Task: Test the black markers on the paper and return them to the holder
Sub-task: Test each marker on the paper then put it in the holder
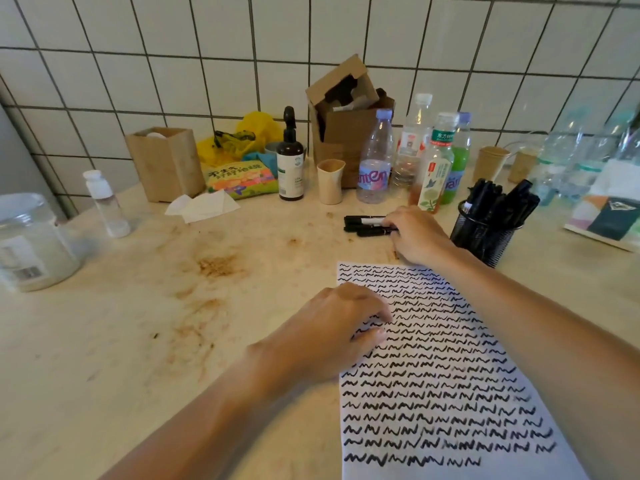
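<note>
Markers (367, 226) lie loose on counter beyond paper (446, 375), long axes running left-right. Our right hand (417, 237) covers their right ends, fingers curled on them. Holder (485, 233) just right. Left hand (332, 327) rests loosely curled on paper, farther off.

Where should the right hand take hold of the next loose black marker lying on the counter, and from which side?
Grip the barrel's right end, coming from above and from the right. The loose markers lie flat, side by side, lengthwise left to right, just behind the paper. The right hand already rests over that end, and the mesh holder stands immediately to its right, so a pinch there likely makes for a short carry.
</note>
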